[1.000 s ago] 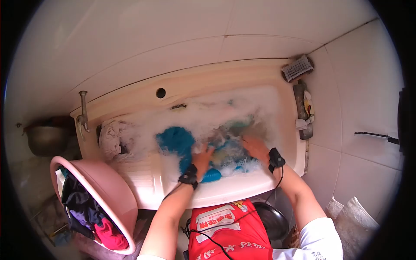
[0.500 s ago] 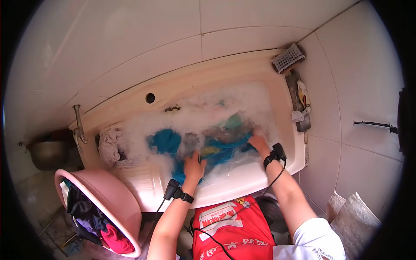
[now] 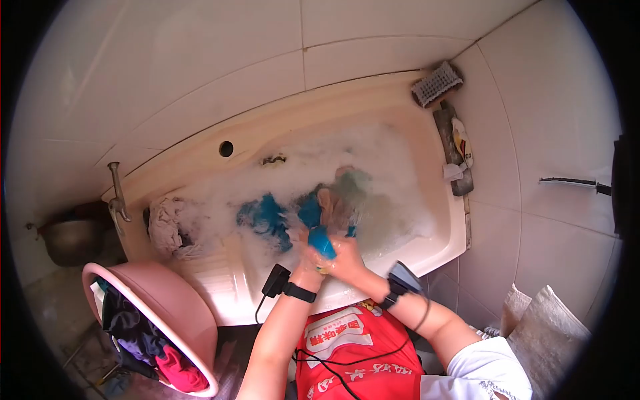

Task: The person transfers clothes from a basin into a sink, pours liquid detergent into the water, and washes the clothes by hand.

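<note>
Both hands are together near the front wall of a cream-coloured washing trough [image 3: 427, 120] full of suds. A wet blue cloth [image 3: 322, 241] is bunched between them. My left hand [image 3: 309, 252] is closed on its left side, and my right hand [image 3: 347, 259] grips it from the right. More blue fabric [image 3: 267, 217] floats in the foam to the left. Beyond the hands, a brownish cloth [image 3: 331, 207] and pale green fabric [image 3: 357, 185] lie partly under water. The fingertips are partly hidden by the cloth and blurred.
A pale bundled cloth [image 3: 170, 227] lies at the trough's left end, near a metal tap [image 3: 118, 200]. A pink tub [image 3: 163, 287] with clothes stands at lower left. A scrub brush [image 3: 438, 84] rests on the far right corner. A metal pot [image 3: 73, 241] is at left.
My right hand has moved left from the trough's right side to meet my left hand. The blue cloth, spread out before, is now gathered up between both hands.
</note>
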`<state>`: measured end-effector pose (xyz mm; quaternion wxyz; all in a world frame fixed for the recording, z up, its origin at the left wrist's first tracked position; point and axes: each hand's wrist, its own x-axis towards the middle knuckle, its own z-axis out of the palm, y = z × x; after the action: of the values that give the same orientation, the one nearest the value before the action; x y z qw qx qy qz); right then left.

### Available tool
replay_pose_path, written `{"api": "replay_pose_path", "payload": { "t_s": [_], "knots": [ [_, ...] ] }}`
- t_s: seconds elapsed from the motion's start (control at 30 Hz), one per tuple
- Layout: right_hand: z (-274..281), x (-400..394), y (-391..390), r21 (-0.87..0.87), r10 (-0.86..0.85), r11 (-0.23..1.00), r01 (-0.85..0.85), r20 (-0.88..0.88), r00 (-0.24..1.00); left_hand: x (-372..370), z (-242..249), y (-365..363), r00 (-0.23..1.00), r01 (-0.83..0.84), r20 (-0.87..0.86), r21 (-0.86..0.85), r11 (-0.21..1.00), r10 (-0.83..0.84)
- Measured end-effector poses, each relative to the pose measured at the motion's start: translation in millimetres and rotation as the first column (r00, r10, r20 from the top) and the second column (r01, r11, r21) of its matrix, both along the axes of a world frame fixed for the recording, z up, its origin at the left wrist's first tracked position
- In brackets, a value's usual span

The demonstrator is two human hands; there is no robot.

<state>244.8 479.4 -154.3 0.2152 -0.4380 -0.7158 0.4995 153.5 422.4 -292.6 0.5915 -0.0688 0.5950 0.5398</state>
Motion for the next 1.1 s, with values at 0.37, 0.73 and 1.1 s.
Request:
{"api": "replay_pose_path", "payload": {
  "t_s": [0.37,0.73,1.1],
  "knots": [
    [-83,85,101,-0.543,0.056,0.838,-0.048,-0.002,0.998,-26,121,-6,0.710,0.443,-0.589,-0.053,0.895,-0.386],
    [-116,41,139,0.017,0.221,0.943,-0.333,0.715,0.663,-165,261,3,-0.259,0.063,-0.841,-0.506,0.860,-0.475],
    [-54,68,125,0.007,0.160,0.947,-0.322,0.857,0.489,-50,66,88,-0.121,0.562,-0.883,-0.437,0.702,-0.453]
  ]
}}
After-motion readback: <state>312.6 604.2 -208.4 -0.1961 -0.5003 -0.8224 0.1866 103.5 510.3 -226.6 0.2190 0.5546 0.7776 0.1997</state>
